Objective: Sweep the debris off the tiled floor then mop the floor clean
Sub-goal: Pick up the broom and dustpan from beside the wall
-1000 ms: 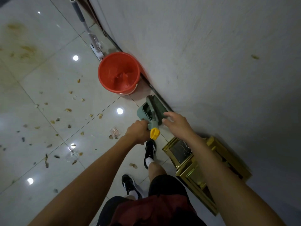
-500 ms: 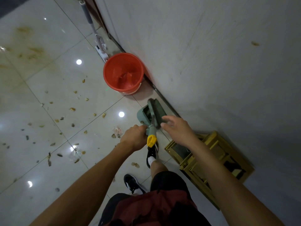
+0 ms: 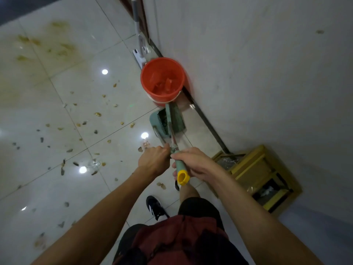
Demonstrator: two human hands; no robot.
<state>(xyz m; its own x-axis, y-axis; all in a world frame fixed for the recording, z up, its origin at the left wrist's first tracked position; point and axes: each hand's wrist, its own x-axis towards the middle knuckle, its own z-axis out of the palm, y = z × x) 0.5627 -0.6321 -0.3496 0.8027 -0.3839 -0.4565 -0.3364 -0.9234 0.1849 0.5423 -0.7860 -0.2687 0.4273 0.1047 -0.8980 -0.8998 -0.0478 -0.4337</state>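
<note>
I see my right hand (image 3: 198, 165) wrapped around the green grip of the broom handle (image 3: 180, 168), just above its yellow end cap (image 3: 183, 177). My left hand (image 3: 154, 161) is closed around a second, thinner metal handle right beside it, which seems to run down to the dustpan (image 3: 159, 123). The green dustpan and the broom head (image 3: 176, 119) stand nested together on the tiled floor (image 3: 57, 188), close to the wall (image 3: 267, 73) and just in front of an orange bucket (image 3: 163, 81). In the bucket I make out wet-looking orange shapes at the bottom; I cannot tell whether it is water or something else. A white flat mop (image 3: 140, 52) leans at the wall behind the bucket. Debris (image 3: 98, 114), brown and grey scraps, lies scattered over the tiles to my left, with yellowish stains (image 3: 42, 46) farther off. A gold-framed glass case (image 3: 261, 176) sits against the wall to my right; its contents are unclear.
</note>
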